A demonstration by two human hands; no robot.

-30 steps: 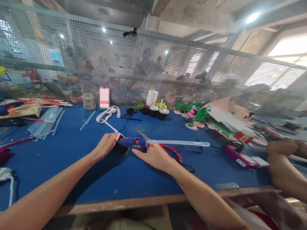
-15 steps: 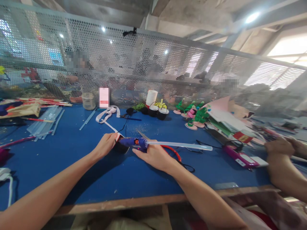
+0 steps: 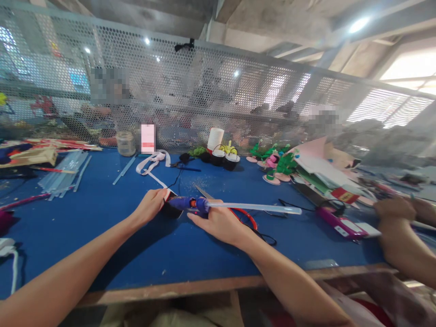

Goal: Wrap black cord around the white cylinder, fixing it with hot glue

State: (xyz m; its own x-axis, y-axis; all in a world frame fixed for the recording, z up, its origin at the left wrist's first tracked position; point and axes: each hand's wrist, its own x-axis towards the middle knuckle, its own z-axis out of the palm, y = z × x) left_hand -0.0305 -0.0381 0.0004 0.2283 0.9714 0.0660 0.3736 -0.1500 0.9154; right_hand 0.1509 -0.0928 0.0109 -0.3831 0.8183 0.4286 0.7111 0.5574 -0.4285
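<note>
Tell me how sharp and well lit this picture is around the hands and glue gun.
Head view: the left hand on a dark piece and the right hand gripping the glue gun are sharp, evenly lit; head view, upper right, the window is blown out; head view, the mesh screen bows from wide-angle distortion.

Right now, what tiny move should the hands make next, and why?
Probably the right hand should gently squeeze the glue gun. Its nozzle seems to rest against the small black piece that the left hand steadies on the blue table, and a long glue stick sits loaded in its back.
</note>
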